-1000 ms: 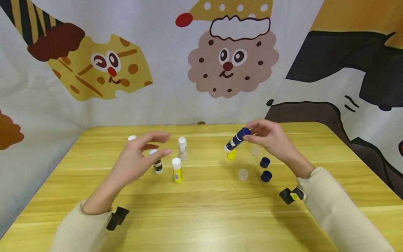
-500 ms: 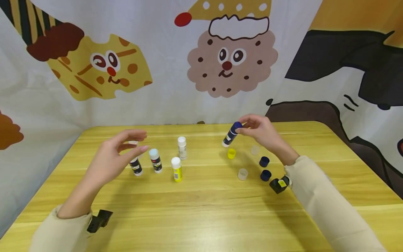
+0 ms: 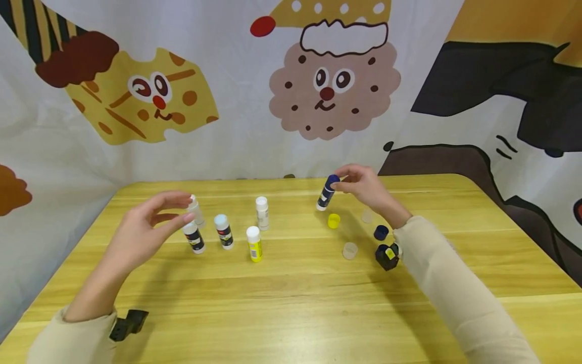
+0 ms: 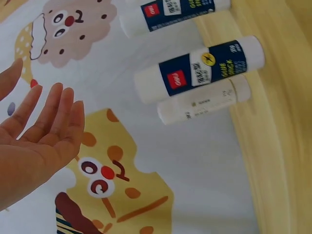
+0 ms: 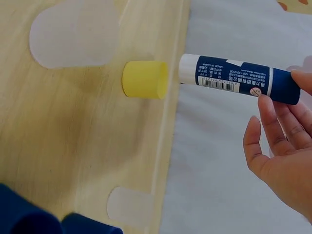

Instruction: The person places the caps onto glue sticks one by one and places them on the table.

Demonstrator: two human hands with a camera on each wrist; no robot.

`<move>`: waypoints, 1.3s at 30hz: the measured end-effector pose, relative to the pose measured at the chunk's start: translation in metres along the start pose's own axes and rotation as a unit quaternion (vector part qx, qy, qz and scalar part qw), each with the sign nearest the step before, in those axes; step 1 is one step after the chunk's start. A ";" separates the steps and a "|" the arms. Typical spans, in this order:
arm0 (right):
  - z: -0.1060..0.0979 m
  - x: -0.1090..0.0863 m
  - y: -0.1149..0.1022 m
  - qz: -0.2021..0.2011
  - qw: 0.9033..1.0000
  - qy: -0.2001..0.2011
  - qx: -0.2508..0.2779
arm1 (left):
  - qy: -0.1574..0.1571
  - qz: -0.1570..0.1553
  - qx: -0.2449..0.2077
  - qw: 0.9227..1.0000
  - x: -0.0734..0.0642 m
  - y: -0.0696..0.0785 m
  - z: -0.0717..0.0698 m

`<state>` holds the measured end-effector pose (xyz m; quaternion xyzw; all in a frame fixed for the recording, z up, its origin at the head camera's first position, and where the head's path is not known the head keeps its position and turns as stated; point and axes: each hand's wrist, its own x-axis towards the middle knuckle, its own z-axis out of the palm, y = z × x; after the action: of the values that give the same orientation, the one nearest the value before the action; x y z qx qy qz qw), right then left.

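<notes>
My right hand (image 3: 361,184) pinches a navy glue stick (image 3: 326,194) by its blue cap. The stick leans slightly, white base down; whether the base touches the table I cannot tell. My left hand (image 3: 141,230) holds nothing, its fingers loosely extended beside a navy-labelled glue stick (image 3: 195,240) without its blue cap. Near that stand another navy-labelled stick (image 3: 224,232), a yellow one (image 3: 255,245), and white ones (image 3: 262,215), one (image 3: 195,210) partly behind my left fingertips. In the right wrist view, thumb and fingertips meet at the blue cap (image 5: 285,87).
Loose caps lie on the wooden table (image 3: 282,313) at right: a yellow cap (image 3: 334,221), clear caps (image 3: 350,251) and navy caps (image 3: 381,232), one mostly hidden by the right wrist camera (image 3: 387,257). A printed cloth (image 3: 245,126) hangs behind the table.
My right hand has moved left with the navy glue stick, which now stands more upright. My left hand has drawn back left, uncovering the glue sticks there.
</notes>
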<state>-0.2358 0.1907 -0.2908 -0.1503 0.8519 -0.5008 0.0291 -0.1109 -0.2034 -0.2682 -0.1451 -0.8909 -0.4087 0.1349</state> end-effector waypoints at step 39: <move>0.039 0.030 0.009 0.042 0.999 0.022 -0.005 | -0.069 -0.064 0.008 0.995 -0.011 -0.048 -0.012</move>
<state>-0.2583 0.1536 -0.3153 -0.1031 0.8603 -0.4983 0.0303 -0.1168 -0.2445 -0.2981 -0.1141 -0.9089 -0.3982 0.0476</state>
